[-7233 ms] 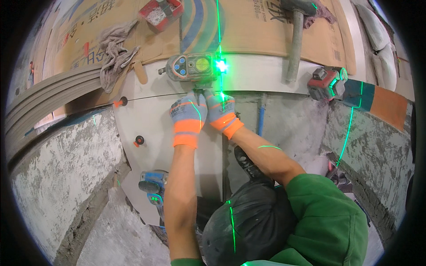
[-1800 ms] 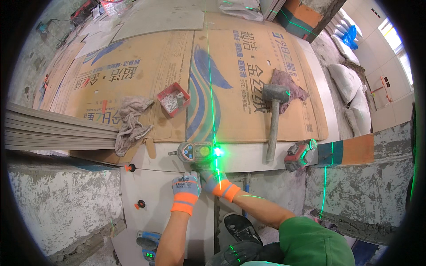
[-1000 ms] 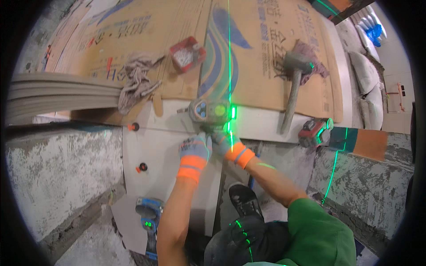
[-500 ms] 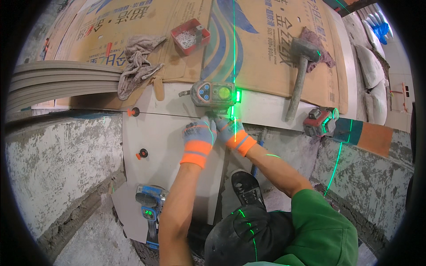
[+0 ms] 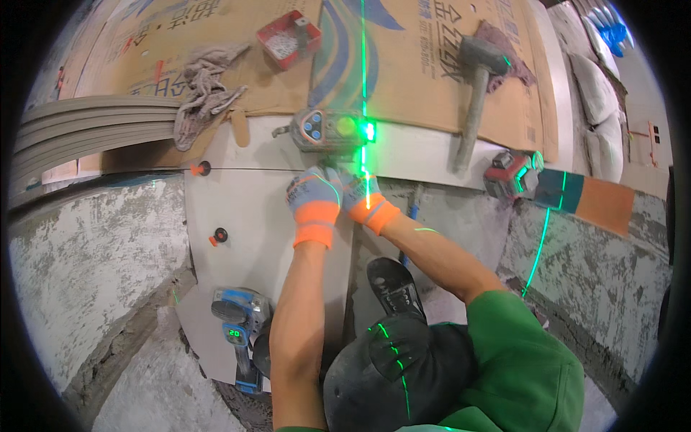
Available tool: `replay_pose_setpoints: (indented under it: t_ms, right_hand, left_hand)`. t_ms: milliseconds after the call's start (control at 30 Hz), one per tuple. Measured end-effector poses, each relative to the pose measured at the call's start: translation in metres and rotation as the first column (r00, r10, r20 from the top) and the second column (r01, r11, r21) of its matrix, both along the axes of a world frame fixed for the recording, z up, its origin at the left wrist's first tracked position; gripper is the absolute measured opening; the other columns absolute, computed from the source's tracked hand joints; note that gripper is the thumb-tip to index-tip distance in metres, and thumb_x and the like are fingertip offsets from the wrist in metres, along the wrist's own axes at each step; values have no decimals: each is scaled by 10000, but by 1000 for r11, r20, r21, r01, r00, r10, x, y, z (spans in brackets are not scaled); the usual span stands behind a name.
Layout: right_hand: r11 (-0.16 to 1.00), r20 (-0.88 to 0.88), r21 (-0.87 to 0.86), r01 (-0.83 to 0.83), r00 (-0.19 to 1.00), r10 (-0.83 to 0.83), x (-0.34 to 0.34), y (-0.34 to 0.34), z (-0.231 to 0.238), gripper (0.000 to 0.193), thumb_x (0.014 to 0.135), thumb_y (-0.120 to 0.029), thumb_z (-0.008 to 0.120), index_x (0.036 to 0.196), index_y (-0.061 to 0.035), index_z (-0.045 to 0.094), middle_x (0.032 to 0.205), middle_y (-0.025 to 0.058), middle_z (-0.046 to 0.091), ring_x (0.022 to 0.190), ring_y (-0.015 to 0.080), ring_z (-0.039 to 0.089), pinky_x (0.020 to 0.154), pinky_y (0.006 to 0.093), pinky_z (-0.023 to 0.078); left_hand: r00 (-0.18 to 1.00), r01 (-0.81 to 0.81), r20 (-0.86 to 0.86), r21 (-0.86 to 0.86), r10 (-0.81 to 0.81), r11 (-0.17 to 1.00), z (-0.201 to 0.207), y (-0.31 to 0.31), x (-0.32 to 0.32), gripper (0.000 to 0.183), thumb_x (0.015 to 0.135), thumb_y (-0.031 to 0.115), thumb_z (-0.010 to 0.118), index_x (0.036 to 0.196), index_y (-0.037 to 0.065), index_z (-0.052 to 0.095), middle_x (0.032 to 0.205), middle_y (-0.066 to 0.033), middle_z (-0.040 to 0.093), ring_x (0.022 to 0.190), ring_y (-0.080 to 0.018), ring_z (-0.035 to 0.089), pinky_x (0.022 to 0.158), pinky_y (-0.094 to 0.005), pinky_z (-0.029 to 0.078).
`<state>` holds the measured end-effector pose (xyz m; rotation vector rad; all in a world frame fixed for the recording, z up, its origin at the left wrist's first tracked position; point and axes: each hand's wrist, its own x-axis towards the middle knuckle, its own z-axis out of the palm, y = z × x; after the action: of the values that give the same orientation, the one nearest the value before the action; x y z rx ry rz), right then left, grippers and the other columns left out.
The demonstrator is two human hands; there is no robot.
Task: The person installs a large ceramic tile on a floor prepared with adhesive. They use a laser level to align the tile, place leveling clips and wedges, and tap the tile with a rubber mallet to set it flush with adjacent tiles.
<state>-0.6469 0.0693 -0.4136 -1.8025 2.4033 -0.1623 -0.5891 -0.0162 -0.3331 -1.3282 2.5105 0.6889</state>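
Two large pale tiles meet at a thin joint, and both my gloved hands are together there. My left hand (image 5: 315, 196), in a grey and orange glove, has its fingers bunched over the near tile (image 5: 252, 209) by that joint. Right beside it, my right hand (image 5: 368, 198) is closed at the tile's right corner; whatever the fingertips grip is hidden. Just beyond them a grey laser level (image 5: 324, 132) sits on the far tile (image 5: 266, 137), throwing a green line across my right glove. Two orange and black tile levelling clips (image 5: 204, 168) (image 5: 219, 236) stand along the near tile's left side.
A blue cordless tool (image 5: 241, 327) lies near my left forearm. Beyond are a red box of small white pieces (image 5: 284, 45), a rag (image 5: 204, 93), a mallet (image 5: 475, 101) and printed cardboard (image 5: 389, 72). A red device (image 5: 511, 175) stands right; stacked strips (image 5: 101, 126) jut in left.
The whole view has shifted, so the scene sits a little higher and further left. My hands remain together at the joint beside the laser level.
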Motion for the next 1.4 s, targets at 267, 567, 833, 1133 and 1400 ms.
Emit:
replay_pose_setpoints:
  t_ms: [267, 567, 833, 1133, 1400]
  right_hand:
    - [837, 702, 84, 540, 565, -434, 11, 58, 42, 270, 800, -240, 585, 968, -29, 561, 845, 156, 635, 722, 300, 615, 618, 362, 478]
    - [725, 521, 302, 620, 529, -670, -7, 52, 29, 450, 799, -501, 530, 862, -64, 618, 792, 206, 615, 763, 380, 591, 685, 442, 463]
    - [644, 535, 220, 733, 462, -708, -22, 48, 28, 351, 790, -384, 543, 901, -62, 626, 807, 208, 617, 766, 386, 593, 686, 446, 463]
    - [546, 516, -370, 752, 655, -552, -113, 91, 83, 145, 795, -132, 625, 885, -23, 596, 714, 130, 615, 626, 211, 594, 581, 311, 464]
    - [732, 615, 334, 594, 451, -647, -39, 97, 77, 250, 822, -207, 568, 917, 23, 590, 846, 191, 642, 778, 281, 628, 679, 354, 472]
  left_hand:
    - [986, 88, -133, -120, -104, 989, -8, 9, 65, 433, 824, 291, 501, 1179, 44, 503, 1198, -181, 495, 1113, -353, 455, 918, -457, 368]
    - [943, 314, -5, -330, -334, 890, -37, 14, 73, 628, 844, 314, 460, 1354, -7, 283, 1426, -162, 246, 1325, -328, 203, 1090, -473, 104]
    - [943, 291, -49, -360, -329, 886, -38, 4, 65, 628, 833, 329, 485, 1339, 0, 313, 1406, -165, 288, 1302, -336, 247, 1080, -468, 139]
    - [915, 363, -99, -229, -392, 903, -31, -6, 80, 632, 821, 319, 494, 1338, 3, 314, 1409, -158, 282, 1302, -343, 239, 1082, -474, 122]
    - [934, 321, -46, -324, -353, 890, -43, -15, 76, 667, 827, 369, 489, 1352, 5, 295, 1406, -188, 279, 1296, -355, 248, 1080, -468, 141]
